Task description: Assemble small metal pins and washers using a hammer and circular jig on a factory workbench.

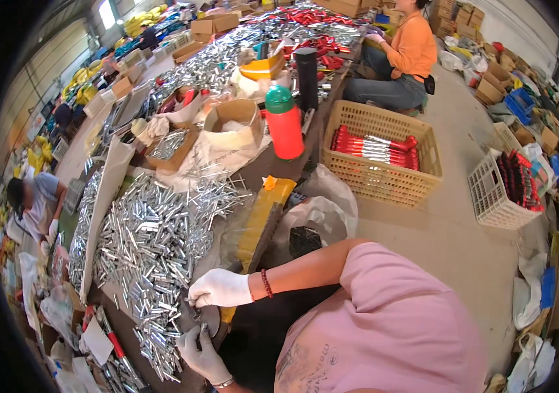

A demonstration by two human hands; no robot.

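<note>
My right hand (pixel 222 288), in a white glove with a dark red bead bracelet at the wrist, is closed by the table edge. Something small and dark shows under its fingertips, too small to name. Just below, my left hand (pixel 203 355), also gloved, has its fingers bent together; what they grip is hidden. Between the two hands lies a round grey disc (pixel 211 319). Close beside them spreads a big heap of small silver metal rods and sleeves (pixel 152 245), several of them touching the area near my left fingers.
A yellow-taped edge (pixel 253 226) runs beside the heap. Beyond stand a red bottle with green lid (pixel 284 128) and a cardboard box (pixel 232 124). A beige crate (pixel 381 183) holds red-handled tools (pixel 374 149). Co-workers sit at far right (pixel 412 49) and left (pixel 40 203).
</note>
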